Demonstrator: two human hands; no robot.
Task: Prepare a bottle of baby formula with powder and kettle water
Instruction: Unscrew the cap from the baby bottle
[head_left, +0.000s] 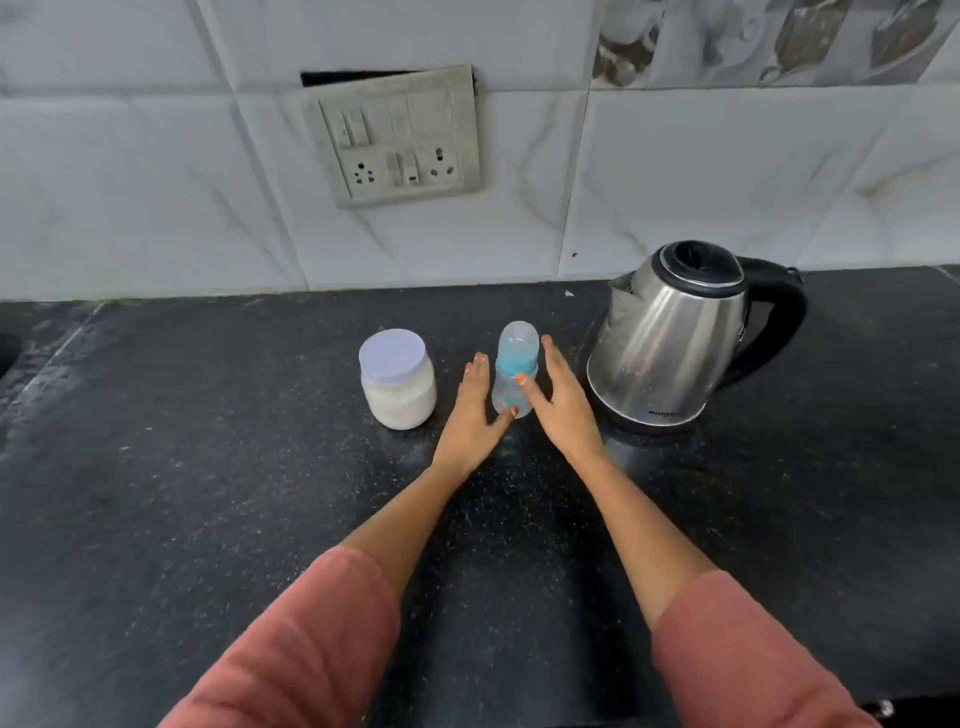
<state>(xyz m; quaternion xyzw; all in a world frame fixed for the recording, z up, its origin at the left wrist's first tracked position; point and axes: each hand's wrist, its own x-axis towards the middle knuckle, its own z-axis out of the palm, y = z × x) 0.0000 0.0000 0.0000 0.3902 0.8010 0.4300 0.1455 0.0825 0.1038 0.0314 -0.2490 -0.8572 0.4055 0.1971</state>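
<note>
Over the speckled black worktop (208, 467) my left grip (470, 410) and right grip (558, 400) are both open with fingers straight. They flank the upright clear plastic bottle (518, 343) with its domed cap, and both thumbs touch its front. A round powder jar (397, 379) stands just left of it, a steel kettle (670, 338) to the right, and a socket panel (395, 140) is on the wall behind.

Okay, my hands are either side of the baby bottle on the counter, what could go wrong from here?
1. The baby bottle is tall and narrow, and it stands upright between the left hand and the right hand. Both hands have straight fingers, not wrapped round it, so a nudge could tip it over.
2. The kettle sits close beside the right hand. If it is hot, brushing it could burn.
</note>
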